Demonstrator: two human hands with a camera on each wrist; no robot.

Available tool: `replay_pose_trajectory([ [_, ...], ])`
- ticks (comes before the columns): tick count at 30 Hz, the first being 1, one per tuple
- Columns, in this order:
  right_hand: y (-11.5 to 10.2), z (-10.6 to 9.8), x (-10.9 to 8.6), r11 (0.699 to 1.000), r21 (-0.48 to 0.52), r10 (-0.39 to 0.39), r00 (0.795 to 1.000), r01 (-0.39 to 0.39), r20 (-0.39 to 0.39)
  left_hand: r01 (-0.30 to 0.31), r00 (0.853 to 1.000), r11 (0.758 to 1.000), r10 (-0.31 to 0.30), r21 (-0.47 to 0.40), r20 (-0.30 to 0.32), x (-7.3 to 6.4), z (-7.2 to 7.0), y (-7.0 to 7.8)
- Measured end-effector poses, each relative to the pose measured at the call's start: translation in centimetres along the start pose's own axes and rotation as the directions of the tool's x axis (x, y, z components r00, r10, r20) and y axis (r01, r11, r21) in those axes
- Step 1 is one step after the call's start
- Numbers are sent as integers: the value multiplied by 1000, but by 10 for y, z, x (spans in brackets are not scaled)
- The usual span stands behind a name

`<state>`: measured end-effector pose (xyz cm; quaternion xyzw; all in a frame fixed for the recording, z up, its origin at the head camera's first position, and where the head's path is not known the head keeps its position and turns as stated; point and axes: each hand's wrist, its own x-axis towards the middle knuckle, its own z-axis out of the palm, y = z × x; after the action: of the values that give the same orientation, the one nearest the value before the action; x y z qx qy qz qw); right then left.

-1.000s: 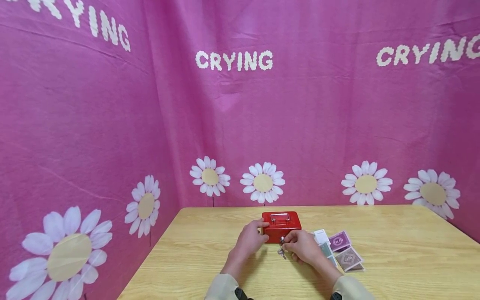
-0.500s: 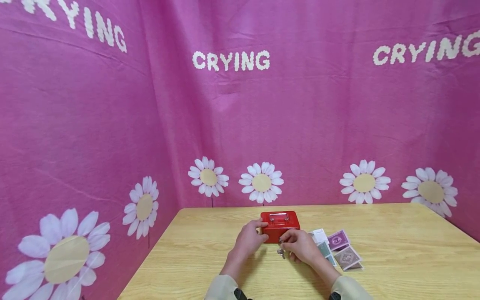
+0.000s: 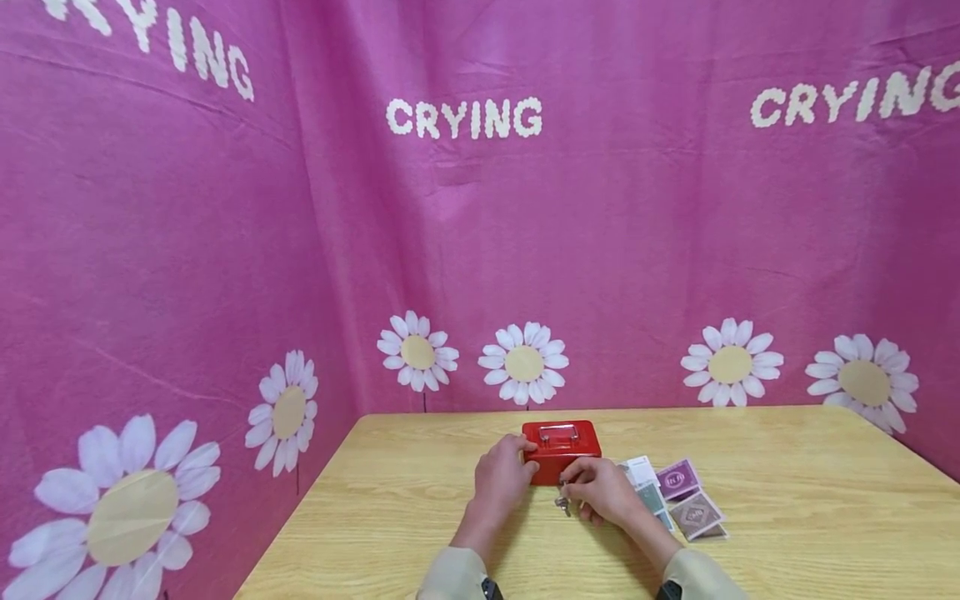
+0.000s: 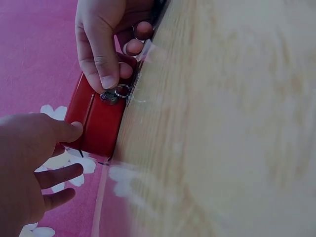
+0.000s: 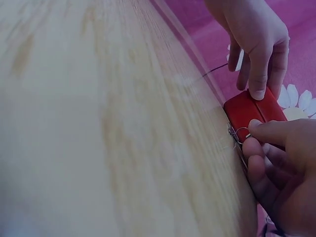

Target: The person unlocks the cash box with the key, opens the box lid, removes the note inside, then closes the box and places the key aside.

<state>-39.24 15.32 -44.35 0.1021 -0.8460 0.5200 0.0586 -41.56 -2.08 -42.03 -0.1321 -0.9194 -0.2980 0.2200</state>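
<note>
A small red cash box point(image 3: 558, 457) with a metal handle point(image 3: 559, 434) on its lid stands on the table, lid down. My left hand point(image 3: 501, 473) grips its left end, thumb low at the front corner and fingers at the top edge. At the front, my right hand point(image 3: 603, 490) pinches a key between thumb and forefinger at the lock point(image 4: 109, 96). The fingertips hide most of that key. From it hangs a ring point(image 4: 122, 90) with more keys point(image 3: 562, 505) below.
Right of the box, beside my right hand, lie several folded paper notes: a white one point(image 3: 640, 469), a green one point(image 3: 651, 500), a purple one point(image 3: 678, 479) and a brown one point(image 3: 697, 513). A pink curtain point(image 3: 615, 250) stands behind the wooden table point(image 3: 810, 500).
My right fingers have shifted slightly and now cover the lock that showed a second ago. The left wrist has moved a little to the right; the box stays in place.
</note>
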Motion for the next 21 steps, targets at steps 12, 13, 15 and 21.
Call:
replay_pose_trajectory([
  [12, 1, 0, 0, 1000, -12, -3, 1000, 4, 25, -21, 1000, 997, 21, 76, 1, 0, 3, 1],
  [13, 1, 0, 0, 1000, -15, -1, 1000, 1, 23, -21, 1000, 997, 21, 74, 1, 0, 3, 1],
  [15, 1, 0, 1, 1000, -12, 7, 1000, -7, 20, -20, 1000, 997, 20, 74, 0, 1, 3, 1],
  [21, 1, 0, 1, 999, 39, 9, 999, -11, 35, -15, 1000, 995, 16, 99, -9, 0, 3, 1],
])
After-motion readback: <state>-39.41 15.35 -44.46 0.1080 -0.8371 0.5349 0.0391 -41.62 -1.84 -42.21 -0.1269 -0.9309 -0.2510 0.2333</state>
